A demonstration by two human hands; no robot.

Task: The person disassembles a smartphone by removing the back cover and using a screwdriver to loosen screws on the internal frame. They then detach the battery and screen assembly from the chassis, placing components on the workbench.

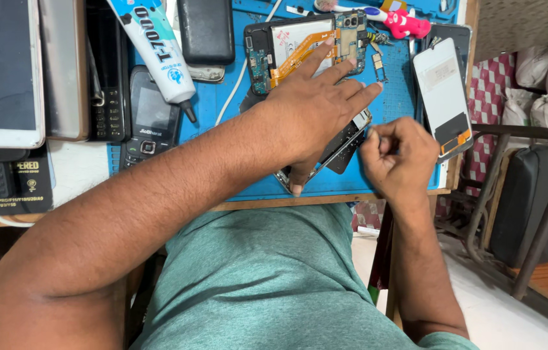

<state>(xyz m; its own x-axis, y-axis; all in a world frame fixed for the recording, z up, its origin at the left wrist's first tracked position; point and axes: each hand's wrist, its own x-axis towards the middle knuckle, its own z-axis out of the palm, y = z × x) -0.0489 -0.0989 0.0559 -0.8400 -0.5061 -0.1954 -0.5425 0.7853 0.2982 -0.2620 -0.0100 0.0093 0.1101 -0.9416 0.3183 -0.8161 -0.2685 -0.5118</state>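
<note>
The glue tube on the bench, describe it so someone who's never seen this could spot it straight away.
Start at the blue mat covering the bench. At its upper left edge, above the black keypad phone, lies the glue tube, slanted with its nozzle pointing down and right. It is the only white and teal tube with a thin black tip; its neighbours are all flat phones and tablets.

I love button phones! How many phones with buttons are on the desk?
2: a dark keypad phone beside the glue tube, and a black one on its left. More may be hidden.
</note>
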